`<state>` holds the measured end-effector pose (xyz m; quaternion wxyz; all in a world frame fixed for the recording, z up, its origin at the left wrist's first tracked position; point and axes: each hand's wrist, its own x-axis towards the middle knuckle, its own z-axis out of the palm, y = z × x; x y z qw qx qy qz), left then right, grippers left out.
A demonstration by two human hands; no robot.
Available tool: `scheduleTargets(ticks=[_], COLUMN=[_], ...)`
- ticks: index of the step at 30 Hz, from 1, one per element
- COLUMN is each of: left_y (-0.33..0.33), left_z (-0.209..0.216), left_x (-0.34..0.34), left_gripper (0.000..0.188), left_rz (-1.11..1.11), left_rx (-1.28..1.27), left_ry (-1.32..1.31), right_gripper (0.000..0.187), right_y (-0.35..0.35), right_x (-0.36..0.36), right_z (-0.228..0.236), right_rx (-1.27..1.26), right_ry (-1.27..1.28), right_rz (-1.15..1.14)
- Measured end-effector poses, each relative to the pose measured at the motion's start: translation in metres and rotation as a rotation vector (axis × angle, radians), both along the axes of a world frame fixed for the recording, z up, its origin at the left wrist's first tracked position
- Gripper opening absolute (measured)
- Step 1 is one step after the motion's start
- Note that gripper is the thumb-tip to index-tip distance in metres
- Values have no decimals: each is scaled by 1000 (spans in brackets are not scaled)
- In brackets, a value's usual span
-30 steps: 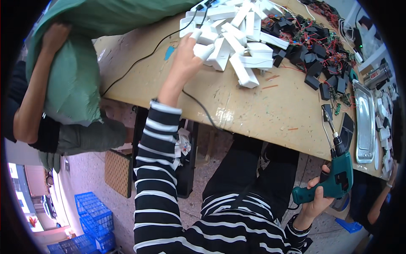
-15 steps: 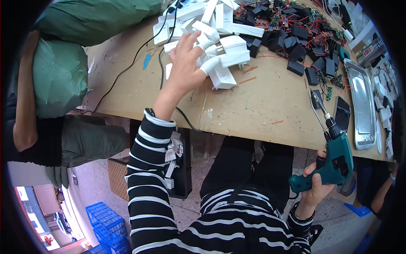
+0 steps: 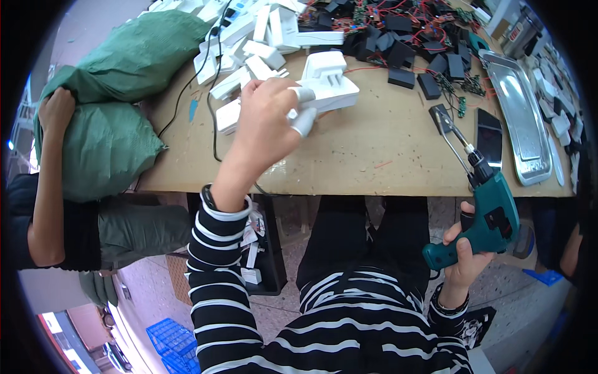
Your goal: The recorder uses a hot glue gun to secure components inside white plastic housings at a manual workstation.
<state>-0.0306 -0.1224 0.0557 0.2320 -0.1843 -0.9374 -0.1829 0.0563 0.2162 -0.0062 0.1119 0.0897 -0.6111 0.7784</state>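
Note:
My left hand (image 3: 268, 118), with white covers on thumb and forefinger, is closed over the table beside a pile of white plastic housings (image 3: 265, 53). A small white bit shows between its fingertips, but the hand hides what it belongs to. Touching or just behind the forefinger is a white housing (image 3: 336, 90) with another white piece carrying plug prongs on top. My right hand (image 3: 467, 255) grips the handle of a teal soldering gun (image 3: 495, 215), in front of the table's edge. Its metal tip and thin feed tube point up over the table, near a small black box (image 3: 439, 118).
Black boxes (image 3: 402, 53) with red wires and green circuit boards heap at the back. Right stand a phone (image 3: 489, 137), a metal tray (image 3: 520, 134) and a metal cup (image 3: 520, 37). A black cable (image 3: 217, 124) crosses at left, where another person's hand (image 3: 57, 109) holds a green sack (image 3: 109, 146).
The view has shifted, so the table's things appear further left and up. My left hand has closed, and the open white housing by its thumb no longer shows. My right hand keeps its grip.

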Motion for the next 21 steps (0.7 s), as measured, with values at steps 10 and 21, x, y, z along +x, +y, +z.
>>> scheduleTargets(ticks=[10, 21], left_y=[56, 68], left_z=[-48, -52], left_x=[1, 28], left_gripper=[13, 14], left_rz=[112, -261], left_rx=[226, -365], left_ry=[210, 124], right_gripper=[62, 63], right_y=[5, 14], right_x=[4, 9], right_z=[0, -4], right_rx=[-21, -51], right_ry=[-20, -31], right_rz=[-24, -63])
